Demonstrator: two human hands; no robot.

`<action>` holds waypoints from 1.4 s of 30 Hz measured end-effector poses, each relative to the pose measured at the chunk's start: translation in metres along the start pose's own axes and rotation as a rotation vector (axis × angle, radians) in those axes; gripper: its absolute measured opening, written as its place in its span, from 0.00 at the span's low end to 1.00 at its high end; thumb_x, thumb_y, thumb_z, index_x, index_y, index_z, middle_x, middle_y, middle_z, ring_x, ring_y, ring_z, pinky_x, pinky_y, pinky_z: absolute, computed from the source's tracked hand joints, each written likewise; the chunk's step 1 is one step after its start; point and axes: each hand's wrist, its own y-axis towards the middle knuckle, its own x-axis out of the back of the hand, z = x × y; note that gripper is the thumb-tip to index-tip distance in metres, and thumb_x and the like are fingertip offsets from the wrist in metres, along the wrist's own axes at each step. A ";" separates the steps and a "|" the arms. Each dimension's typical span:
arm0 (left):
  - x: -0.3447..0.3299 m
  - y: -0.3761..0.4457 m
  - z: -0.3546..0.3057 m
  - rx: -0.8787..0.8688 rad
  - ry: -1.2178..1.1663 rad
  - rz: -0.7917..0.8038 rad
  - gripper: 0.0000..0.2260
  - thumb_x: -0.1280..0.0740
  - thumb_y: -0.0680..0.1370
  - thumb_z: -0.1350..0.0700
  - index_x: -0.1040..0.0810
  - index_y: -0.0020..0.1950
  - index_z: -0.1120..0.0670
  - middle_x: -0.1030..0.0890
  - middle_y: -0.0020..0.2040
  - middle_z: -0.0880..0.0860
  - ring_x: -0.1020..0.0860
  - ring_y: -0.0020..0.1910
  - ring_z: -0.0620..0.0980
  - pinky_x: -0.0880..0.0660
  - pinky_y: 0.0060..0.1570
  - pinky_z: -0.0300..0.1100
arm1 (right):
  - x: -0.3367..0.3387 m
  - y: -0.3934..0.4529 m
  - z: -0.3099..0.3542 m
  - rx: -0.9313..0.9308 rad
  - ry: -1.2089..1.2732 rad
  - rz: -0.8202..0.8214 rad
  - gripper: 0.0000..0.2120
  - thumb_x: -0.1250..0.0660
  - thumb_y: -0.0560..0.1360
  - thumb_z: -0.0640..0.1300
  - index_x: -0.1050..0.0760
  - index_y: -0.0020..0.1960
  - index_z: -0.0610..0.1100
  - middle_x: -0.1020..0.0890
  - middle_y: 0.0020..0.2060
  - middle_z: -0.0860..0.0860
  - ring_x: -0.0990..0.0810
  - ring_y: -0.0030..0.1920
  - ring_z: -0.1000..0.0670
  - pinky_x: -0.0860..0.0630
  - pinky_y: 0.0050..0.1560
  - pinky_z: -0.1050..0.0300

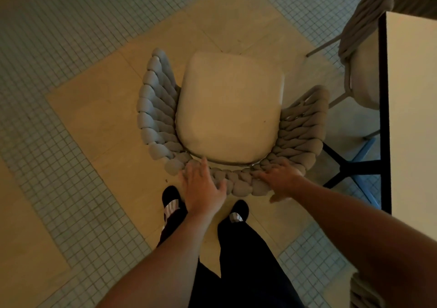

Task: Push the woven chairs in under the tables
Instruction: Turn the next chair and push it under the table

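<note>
Both hands (203,187) rest on woven chair (227,109) backrest.

No readable text anywhere

Looked over the chair (227,111), table (411,109) and shoes (171,203), nothing legible, just plain white stripes on the shoes.

- Single head-worn view, looking steeply down from standing height.
- Faces forward over a woven chair (227,121) close below, tiled floor (47,47) around.
- Table (411,99) edge at right margin.
</note>
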 end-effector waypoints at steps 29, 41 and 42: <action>-0.047 0.026 -0.090 -0.215 0.414 0.413 0.13 0.31 0.78 0.56 0.24 0.61 0.47 0.22 0.56 0.52 0.24 0.58 0.57 0.30 0.57 0.54 | 0.024 0.004 -0.141 -0.073 -0.405 0.050 0.40 0.38 0.72 0.74 0.40 0.78 0.58 0.26 0.69 0.50 0.30 0.68 0.43 0.39 0.70 0.45; 0.023 0.047 0.028 -0.446 0.873 0.419 0.13 0.42 0.84 0.55 0.23 0.64 0.42 0.18 0.50 0.49 0.21 0.51 0.52 0.32 0.56 0.50 | 0.015 -0.009 0.006 -0.188 0.000 0.117 0.30 0.36 0.77 0.57 0.36 0.76 0.46 0.29 0.72 0.44 0.35 0.73 0.36 0.43 0.73 0.37; 0.029 0.053 0.038 -0.463 0.917 0.409 0.13 0.42 0.84 0.54 0.23 0.64 0.41 0.18 0.51 0.48 0.21 0.53 0.52 0.33 0.57 0.50 | 0.014 -0.006 0.019 -0.200 0.036 0.124 0.31 0.36 0.78 0.57 0.37 0.77 0.45 0.30 0.73 0.43 0.36 0.74 0.35 0.44 0.74 0.36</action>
